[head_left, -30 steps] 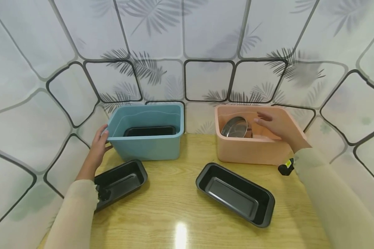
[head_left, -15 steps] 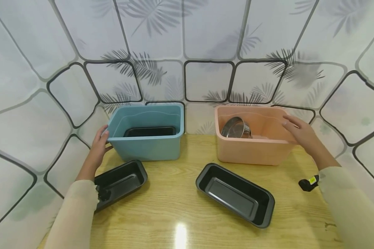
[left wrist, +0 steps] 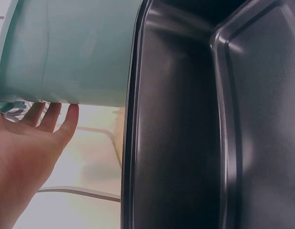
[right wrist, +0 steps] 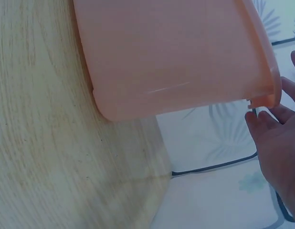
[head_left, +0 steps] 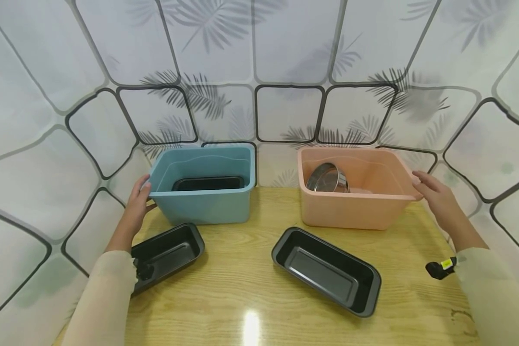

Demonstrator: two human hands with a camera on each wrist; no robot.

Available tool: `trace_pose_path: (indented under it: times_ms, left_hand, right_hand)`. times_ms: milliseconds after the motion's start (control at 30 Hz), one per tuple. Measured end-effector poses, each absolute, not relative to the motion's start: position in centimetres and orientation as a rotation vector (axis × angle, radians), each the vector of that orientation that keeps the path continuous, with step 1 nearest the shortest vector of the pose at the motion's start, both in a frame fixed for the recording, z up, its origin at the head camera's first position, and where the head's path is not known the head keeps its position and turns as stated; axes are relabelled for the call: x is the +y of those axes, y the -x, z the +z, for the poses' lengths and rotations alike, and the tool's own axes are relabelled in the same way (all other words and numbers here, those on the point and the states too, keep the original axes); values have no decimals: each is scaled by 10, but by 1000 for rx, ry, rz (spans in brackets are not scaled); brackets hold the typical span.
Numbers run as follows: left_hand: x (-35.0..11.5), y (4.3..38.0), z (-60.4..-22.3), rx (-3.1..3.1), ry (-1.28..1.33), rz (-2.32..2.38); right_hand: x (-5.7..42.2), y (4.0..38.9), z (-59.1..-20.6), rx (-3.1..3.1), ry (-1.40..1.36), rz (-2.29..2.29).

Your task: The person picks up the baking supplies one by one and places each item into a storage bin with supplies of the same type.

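My left hand (head_left: 134, 206) rests at the left end of the blue plastic bin (head_left: 203, 206), its fingertips touching the outer wall under the rim in the left wrist view. A black loaf pan (head_left: 175, 247) lies below that hand, partly hidden by the forearm. Inside the blue bin shows another black pan (head_left: 208, 182). My right hand (head_left: 441, 202) is at the right end of the pink plastic bin (head_left: 350, 211), fingers loosely bent around the rim's corner in the right wrist view. A round metal pan (head_left: 326, 179) leans inside the pink bin.
Between the arms, a second black loaf pan (head_left: 326, 271) lies at a slant on the wooden table (head_left: 225, 298). A patterned curtain (head_left: 281, 48) stands close behind both bins and along the sides.
My right hand has moved right, from inside the pink bin out to its right rim. The round metal pan shows more fully. My left hand and the bins have stayed put.
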State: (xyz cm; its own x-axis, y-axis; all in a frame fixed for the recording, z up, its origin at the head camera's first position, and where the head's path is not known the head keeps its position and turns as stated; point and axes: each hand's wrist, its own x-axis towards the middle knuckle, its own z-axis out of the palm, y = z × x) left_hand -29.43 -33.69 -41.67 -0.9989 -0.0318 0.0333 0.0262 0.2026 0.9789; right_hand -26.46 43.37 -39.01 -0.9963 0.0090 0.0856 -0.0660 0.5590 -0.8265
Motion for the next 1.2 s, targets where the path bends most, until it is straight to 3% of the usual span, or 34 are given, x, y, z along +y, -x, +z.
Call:
trace_pose_path:
  times_ms: [367, 1200]
  left_hand:
    - [-339, 299, -421, -2404, 0, -1943]
    - [-314, 259, -388, -2358, 35, -1535]
  right_hand:
    - [444, 263, -418, -2255, -219, 2088]
    - [432, 260, -425, -1939, -244, 2324]
